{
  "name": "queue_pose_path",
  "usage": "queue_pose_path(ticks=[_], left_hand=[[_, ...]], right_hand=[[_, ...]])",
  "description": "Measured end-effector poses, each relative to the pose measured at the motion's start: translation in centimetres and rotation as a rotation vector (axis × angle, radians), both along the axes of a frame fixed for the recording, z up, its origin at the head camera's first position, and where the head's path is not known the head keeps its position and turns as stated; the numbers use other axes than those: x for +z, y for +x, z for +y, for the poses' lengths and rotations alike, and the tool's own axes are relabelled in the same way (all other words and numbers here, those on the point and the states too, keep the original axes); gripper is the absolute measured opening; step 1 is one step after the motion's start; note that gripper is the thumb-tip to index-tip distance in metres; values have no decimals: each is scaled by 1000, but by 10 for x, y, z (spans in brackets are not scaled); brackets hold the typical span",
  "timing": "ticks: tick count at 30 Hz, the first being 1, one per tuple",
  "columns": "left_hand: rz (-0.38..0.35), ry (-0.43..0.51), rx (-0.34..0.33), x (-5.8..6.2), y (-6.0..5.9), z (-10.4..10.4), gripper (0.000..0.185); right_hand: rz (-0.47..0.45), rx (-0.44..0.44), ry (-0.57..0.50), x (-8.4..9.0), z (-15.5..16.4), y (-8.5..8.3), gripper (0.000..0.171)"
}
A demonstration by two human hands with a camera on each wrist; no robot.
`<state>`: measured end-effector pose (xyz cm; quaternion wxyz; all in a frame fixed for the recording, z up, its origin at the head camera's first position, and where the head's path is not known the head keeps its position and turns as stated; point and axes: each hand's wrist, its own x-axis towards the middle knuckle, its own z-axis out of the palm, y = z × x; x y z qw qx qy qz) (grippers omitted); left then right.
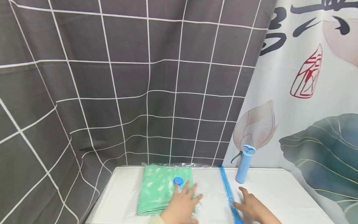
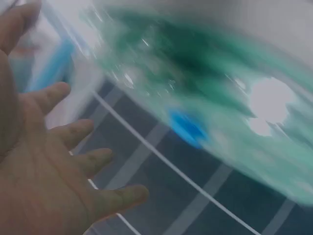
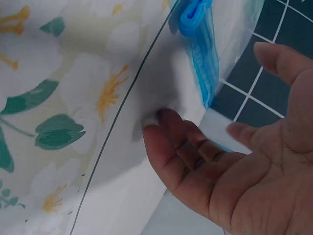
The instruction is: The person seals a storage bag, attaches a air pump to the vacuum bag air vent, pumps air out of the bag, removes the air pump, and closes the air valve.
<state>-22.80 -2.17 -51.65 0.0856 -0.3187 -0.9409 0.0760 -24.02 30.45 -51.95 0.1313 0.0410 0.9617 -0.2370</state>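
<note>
A clear plastic vacuum storage bag (image 1: 211, 186) lies on the white table with a folded green cloth (image 1: 156, 189) inside it. Its round blue valve (image 1: 178, 181) sits over the cloth. My left hand (image 1: 183, 202), fingers spread, is over the cloth's right side just below the valve; in the left wrist view the bag is blurred and the left palm (image 2: 54, 161) holds nothing. Close to the bag's blue zip strip (image 1: 227, 189) is my right hand (image 1: 253, 207), its fingers loosely bent and nothing in them. The right wrist view shows a blue zip slider (image 3: 195, 17) on the strip.
Behind the strip, a light blue hand pump (image 1: 244, 165) stands upright on the white table (image 1: 279, 189). A dark grid-patterned curtain (image 1: 126, 77) hangs at the back and left, and a white printed cloth (image 1: 307, 118) hangs at the right.
</note>
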Motion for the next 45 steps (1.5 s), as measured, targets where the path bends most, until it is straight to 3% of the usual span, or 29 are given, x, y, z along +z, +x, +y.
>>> queue_pose_path(ticks=[3,7,11,16,22,30,38,45], left_hand=[[4,-87,-92,-7,1,37,76],[-64,-111,-192,-16,-3,72,60],[-94,-102,-260,-20,-6,91,54],[-80,-140,-294,-20,-8,107,51],[-48,-147,-304,-19,-7,117,49],[56,-138,-341,-19,-1,121,38],[77,-118,-351,-19,3,123,33],[70,-119,-335,-19,8,131,30]], right_hand=[[-30,-26,-1,0,3,3,100],[-83,-58,-26,-2,6,6,99],[-102,-41,-45,-5,5,6,97],[-108,-21,-82,-8,3,5,94],[-109,-21,-145,-10,3,8,88],[-117,-59,-214,-12,2,7,56],[-157,-73,-185,-11,7,12,37],[-163,-111,-324,-9,12,20,24]])
